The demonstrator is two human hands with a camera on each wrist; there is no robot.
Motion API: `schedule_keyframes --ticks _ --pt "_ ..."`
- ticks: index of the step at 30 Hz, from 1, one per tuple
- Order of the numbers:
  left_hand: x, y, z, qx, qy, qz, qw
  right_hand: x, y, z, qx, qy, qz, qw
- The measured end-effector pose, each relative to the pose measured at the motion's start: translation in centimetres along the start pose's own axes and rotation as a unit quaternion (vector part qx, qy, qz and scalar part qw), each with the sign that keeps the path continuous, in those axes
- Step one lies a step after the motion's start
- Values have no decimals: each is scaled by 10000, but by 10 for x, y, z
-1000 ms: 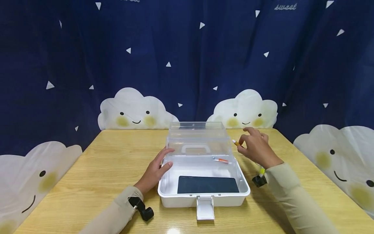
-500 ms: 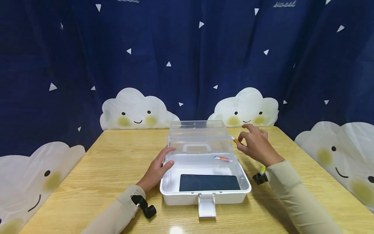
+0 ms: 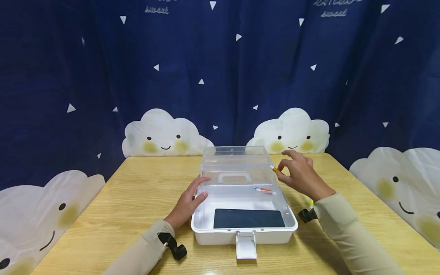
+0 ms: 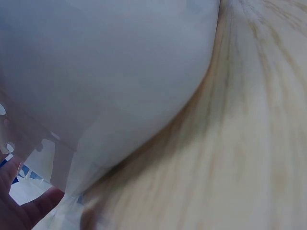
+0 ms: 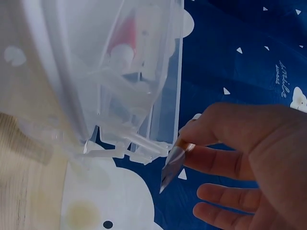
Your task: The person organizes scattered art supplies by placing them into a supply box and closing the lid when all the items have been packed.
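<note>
The white plastic box stands before me with its clear lid raised and its front latch hanging down. My left hand rests on the box's left side near the hinge, fingers and thumb spread. My right hand pinches a slim pen-like tool between thumb and index finger, beside the lid's right edge. That tool has an orange-yellow body and a silver pointed end. Inside the box lie a dark flat rectangular panel and, near the back wall, a slim orange-and-silver pen-like thing.
The wooden table carries the box. Behind it hangs a dark blue curtain with white clouds. Black wrist mounts sit on both sleeves, and a bit of yellow-green shows by the right one.
My right hand has shifted slightly left, so the tool's tip now overlaps the lid's right edge in the head view. My left hand keeps its place on the box.
</note>
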State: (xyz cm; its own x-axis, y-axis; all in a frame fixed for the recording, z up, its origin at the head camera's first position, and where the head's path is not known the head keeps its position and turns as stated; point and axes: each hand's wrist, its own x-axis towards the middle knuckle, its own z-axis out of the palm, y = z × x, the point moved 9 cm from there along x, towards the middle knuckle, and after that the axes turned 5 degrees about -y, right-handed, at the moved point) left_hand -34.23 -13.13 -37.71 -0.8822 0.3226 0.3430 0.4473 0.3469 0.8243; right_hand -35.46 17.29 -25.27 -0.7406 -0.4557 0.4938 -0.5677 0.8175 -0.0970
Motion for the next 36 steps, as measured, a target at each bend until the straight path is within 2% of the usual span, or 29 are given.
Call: schedule_keyframes --ticks 6,11,18,19,27,36 --pt "-2 -3 -1 24 72 12 10000 2 -5 3 103 -104 -42 9999" --pt "-2 -1 0 -31 44 -110 9999 1 -9 3 133 -95 -81 9998" --pt "-10 36 -4 -32 -49 -105 9999 3 -15 5 203 -200 -53 9996" --pt "-11 37 -4 -35 -49 -119 9999 3 -15 7 199 -234 -19 9995" --pt "-11 34 -2 28 -73 -141 9999 2 -16 12 200 -388 137 9990" --pt "-10 40 -2 -4 -92 -63 9999 1 -18 12 190 -507 125 9985"
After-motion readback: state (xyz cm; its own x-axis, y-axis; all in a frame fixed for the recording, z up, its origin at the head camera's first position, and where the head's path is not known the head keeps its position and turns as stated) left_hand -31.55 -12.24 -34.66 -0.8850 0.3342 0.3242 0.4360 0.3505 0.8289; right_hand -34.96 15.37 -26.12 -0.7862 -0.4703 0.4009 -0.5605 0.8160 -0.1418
